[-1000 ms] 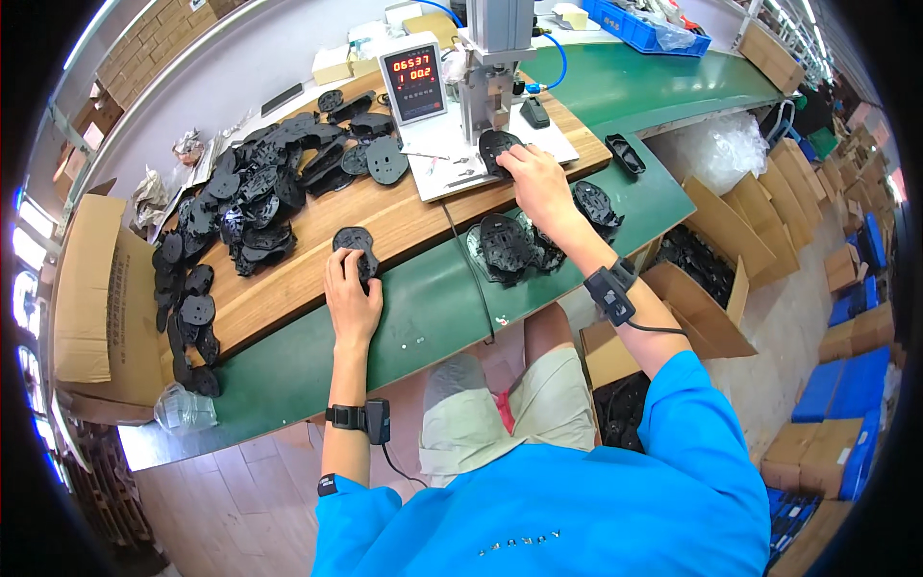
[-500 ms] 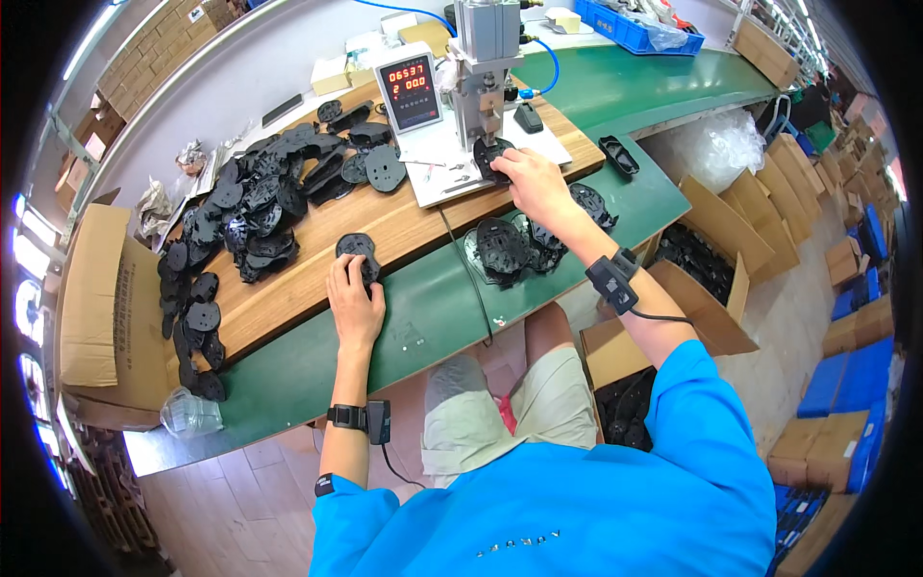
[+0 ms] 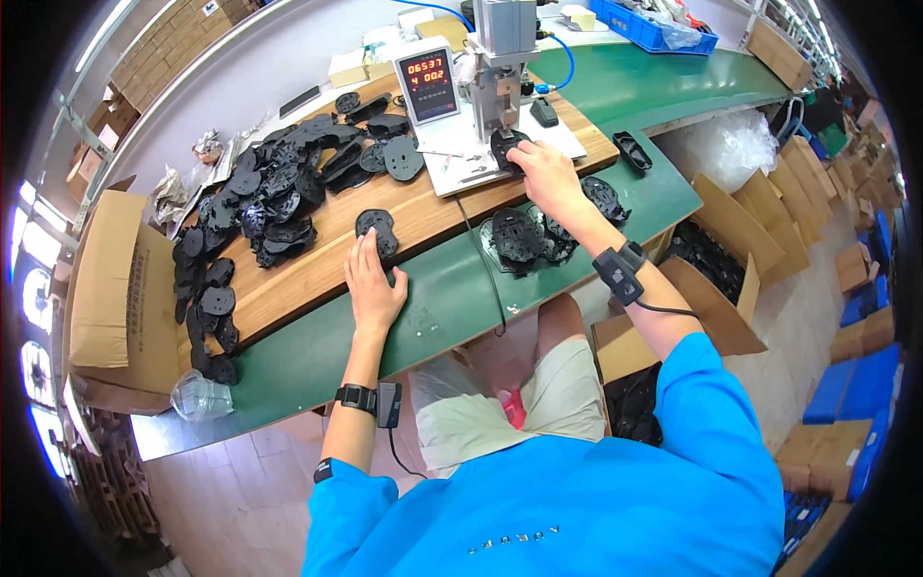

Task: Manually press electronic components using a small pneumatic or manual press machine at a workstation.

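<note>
My right hand (image 3: pixel 556 181) pinches the near edge of a rounded black plastic part (image 3: pixel 506 152) on the white base plate (image 3: pixel 452 177). That part sits directly beneath the head of a bench press (image 3: pixel 500 82); my fingers cover its right side. Over on the wooden board, a second black plastic part (image 3: pixel 378 231) lies flat, two-lobed in outline. My left hand (image 3: pixel 375 288) rests with its fingertips on the near end of this one, fingers stretched and thumb apart. A counter box with a lit red display (image 3: pixel 427 85) stands left of the press.
A heap of black plastic parts (image 3: pixel 274 197) covers the board's left side. More parts (image 3: pixel 517 240) lie on the green bench near my right forearm. A cardboard box (image 3: pixel 120 288) and a clear plastic cup (image 3: pixel 202 395) stand at left. A cable (image 3: pixel 478 255) crosses the bench front.
The part in my right hand now lies flatter under the press head. My left fingers have straightened on the second part. The display reading has changed, and the whole view has shifted slightly.
</note>
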Available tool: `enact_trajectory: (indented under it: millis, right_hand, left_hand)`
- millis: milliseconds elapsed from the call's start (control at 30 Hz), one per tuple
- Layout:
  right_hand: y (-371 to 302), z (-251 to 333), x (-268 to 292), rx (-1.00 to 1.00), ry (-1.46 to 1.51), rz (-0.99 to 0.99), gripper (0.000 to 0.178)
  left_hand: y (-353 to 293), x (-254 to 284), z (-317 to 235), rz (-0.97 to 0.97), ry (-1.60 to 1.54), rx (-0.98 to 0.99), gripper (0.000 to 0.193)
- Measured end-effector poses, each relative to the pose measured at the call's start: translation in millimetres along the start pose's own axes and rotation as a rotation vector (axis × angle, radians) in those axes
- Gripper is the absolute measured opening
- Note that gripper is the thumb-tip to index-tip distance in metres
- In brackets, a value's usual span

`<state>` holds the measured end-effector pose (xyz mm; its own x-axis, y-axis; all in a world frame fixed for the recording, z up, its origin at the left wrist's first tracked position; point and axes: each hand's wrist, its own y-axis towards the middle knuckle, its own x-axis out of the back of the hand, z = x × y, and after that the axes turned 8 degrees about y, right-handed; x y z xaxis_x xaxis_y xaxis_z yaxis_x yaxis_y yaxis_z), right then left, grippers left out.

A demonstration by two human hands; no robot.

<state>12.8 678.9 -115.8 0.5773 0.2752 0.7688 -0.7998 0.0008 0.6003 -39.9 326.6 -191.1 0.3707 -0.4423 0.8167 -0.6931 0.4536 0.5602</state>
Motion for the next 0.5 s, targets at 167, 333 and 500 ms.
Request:
enact_trajectory:
  millis: [167,333,500]
  right_hand:
    - [-3.0,-1.2,1.6,0.005,0.017,-0.038,0.026]
    - [-0.2,-2.8,2.1,-0.027,-0.030,0.011,0.027]
    - [-1.9,-1.3,2.4,0.005,-0.027,-0.022,0.026]
  left_hand:
    - [-1.4,-4.1,0.6,-0.011,-0.026,0.023,0.077]
    - [-0.3,-3.2,-2.4,-0.025,-0.031,0.011,0.077]
    - [-0.1,2.8,-2.5,-0.041,-0.100,-0.001,0.069]
